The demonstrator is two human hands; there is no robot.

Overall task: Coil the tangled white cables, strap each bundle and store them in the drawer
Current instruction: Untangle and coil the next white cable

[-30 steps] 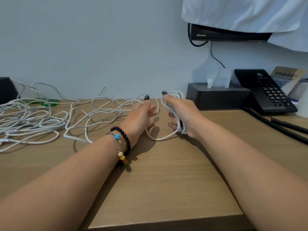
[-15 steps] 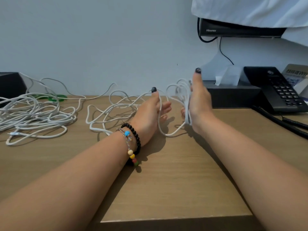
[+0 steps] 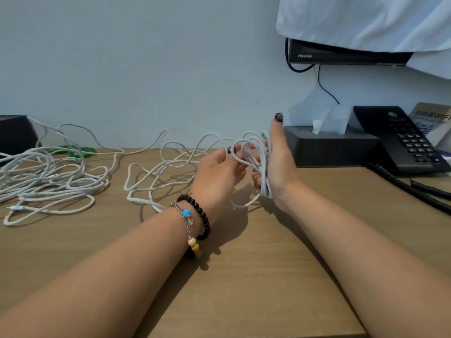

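The thin white round cable [image 3: 258, 164], light, soft and springy, lies in loops around the upright, straight-fingered right hand [image 3: 278, 167] above the wooden bench [image 3: 268, 264], while the left hand [image 3: 219, 169] pinches its free run, best gripped close to the coil

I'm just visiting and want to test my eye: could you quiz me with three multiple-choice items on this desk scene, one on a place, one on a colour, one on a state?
1. Where is the black desk telephone?
A. far left
B. far right
C. centre

2. What colour is the large round bead on the woven wrist bracelet?
A. blue
B. red
C. white

3. What is the coil of white cable doing?
A. lying strapped on the wooden desk
B. looped round the right hand
C. hanging from the wall

Answers:
1 B, it sits right of the black tissue box.
2 A, plainly blue.
3 B, loops wrap the palm while the left hand pinches a strand.
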